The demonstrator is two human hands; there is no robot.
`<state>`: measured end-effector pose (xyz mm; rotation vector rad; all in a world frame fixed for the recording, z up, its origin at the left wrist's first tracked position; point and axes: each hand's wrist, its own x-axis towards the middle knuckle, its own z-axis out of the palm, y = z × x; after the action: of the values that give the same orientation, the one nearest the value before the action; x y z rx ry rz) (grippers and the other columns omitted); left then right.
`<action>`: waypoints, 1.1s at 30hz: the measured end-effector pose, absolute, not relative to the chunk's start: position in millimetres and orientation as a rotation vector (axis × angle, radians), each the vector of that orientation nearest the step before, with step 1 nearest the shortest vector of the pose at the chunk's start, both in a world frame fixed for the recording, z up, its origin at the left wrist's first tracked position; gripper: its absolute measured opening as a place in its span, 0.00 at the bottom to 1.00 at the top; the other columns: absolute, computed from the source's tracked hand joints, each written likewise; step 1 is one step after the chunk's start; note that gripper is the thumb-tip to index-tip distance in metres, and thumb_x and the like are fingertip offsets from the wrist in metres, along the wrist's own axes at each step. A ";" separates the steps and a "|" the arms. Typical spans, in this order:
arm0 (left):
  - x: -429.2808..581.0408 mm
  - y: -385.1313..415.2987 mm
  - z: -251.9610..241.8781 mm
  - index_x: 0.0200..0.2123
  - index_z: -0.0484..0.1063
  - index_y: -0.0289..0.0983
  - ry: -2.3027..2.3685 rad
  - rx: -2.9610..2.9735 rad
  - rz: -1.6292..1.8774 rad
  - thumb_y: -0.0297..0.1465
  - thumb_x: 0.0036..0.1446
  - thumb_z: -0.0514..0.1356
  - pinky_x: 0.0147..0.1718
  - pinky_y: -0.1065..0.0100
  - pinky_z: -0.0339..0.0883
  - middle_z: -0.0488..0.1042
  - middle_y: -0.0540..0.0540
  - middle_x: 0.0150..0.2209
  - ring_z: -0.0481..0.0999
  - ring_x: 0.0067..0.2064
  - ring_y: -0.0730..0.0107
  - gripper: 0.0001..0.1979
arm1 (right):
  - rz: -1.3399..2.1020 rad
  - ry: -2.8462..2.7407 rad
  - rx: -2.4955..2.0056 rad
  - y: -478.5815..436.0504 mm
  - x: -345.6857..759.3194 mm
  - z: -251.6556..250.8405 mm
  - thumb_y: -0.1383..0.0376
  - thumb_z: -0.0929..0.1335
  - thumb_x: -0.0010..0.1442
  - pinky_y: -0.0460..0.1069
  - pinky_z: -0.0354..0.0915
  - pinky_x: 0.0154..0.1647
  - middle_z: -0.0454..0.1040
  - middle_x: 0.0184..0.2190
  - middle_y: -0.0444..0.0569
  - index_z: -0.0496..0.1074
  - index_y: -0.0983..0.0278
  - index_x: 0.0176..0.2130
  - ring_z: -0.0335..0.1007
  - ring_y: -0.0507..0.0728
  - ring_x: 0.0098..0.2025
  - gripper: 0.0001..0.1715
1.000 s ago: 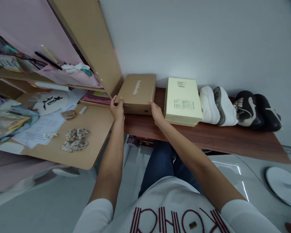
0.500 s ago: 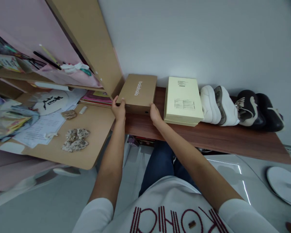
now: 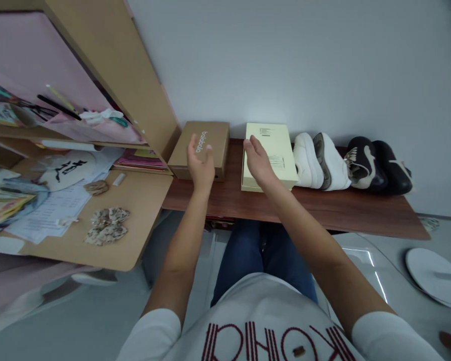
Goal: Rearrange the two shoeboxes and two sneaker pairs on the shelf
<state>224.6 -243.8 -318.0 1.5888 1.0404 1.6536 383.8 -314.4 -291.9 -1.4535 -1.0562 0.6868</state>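
Note:
A brown shoe box (image 3: 214, 138) with white lettering lies at the left end of a dark wooden shelf (image 3: 323, 210), against the wall. My left hand (image 3: 200, 163) hovers open in front of it, fingers up, holding nothing. My right hand (image 3: 258, 161) is open too, raised in front of the pale yellow box (image 3: 281, 150) that lies beside the brown one. Neither hand touches a box.
White shoes (image 3: 321, 160) and black shoes (image 3: 379, 165) stand in a row right of the boxes. A light wooden desk (image 3: 143, 220) at left carries papers, a round fan and a floral scrunchie (image 3: 107, 225). A white round plate (image 3: 436, 276) lies on the floor at right.
Both hands have let go of the brown box's front corners and lifted away, open. The right hand has shifted right towards the yellow box. The brown box rests on the shelf.

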 end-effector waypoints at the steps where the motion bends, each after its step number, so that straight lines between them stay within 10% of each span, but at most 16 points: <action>1: 235.8 -249.6 -318.5 0.64 0.64 0.44 0.998 1.587 1.611 0.46 0.62 0.61 0.71 0.58 0.47 0.66 0.42 0.67 0.59 0.71 0.61 0.30 | 0.669 -1.037 -1.459 -318.7 394.2 -290.6 0.32 0.59 0.61 0.63 0.37 0.76 0.54 0.73 0.47 0.53 0.58 0.72 0.39 0.64 0.76 0.53; 12: 297.9 -282.6 -372.0 0.61 0.70 0.43 0.901 1.484 1.183 0.50 0.63 0.57 0.67 0.55 0.56 0.68 0.41 0.66 0.66 0.68 0.57 0.28 | 0.464 -0.982 -1.672 -360.3 474.5 -315.1 0.38 0.59 0.65 0.64 0.52 0.72 0.61 0.70 0.51 0.60 0.57 0.68 0.54 0.64 0.72 0.42; 19: 292.1 -270.0 -404.6 0.52 0.78 0.37 1.160 1.350 1.062 0.38 0.65 0.56 0.66 0.57 0.56 0.75 0.38 0.60 0.70 0.64 0.58 0.18 | 0.405 -0.935 -1.809 -369.1 498.4 -338.0 0.48 0.67 0.60 0.67 0.47 0.74 0.60 0.69 0.61 0.61 0.69 0.67 0.52 0.70 0.72 0.44; 27: 296.7 -274.6 -407.4 0.31 0.81 0.37 1.065 1.263 1.014 0.27 0.51 0.64 0.58 0.55 0.66 0.83 0.41 0.43 0.77 0.56 0.53 0.05 | 0.685 -0.855 -1.611 -377.8 502.0 -359.5 0.47 0.68 0.60 0.68 0.50 0.73 0.65 0.68 0.50 0.60 0.57 0.68 0.55 0.67 0.72 0.43; 33: 298.6 -286.8 -390.7 0.36 0.82 0.35 1.041 1.109 0.999 0.35 0.55 0.65 0.53 0.59 0.71 0.83 0.42 0.42 0.78 0.54 0.56 0.11 | 0.685 -0.823 -1.550 -392.2 500.7 -356.5 0.46 0.76 0.51 0.64 0.50 0.74 0.50 0.74 0.52 0.47 0.59 0.73 0.49 0.65 0.74 0.63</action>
<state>298.6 -286.8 -390.7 1.1094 1.0415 0.9989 500.7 -392.2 -356.5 -1.5502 -0.8228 0.6855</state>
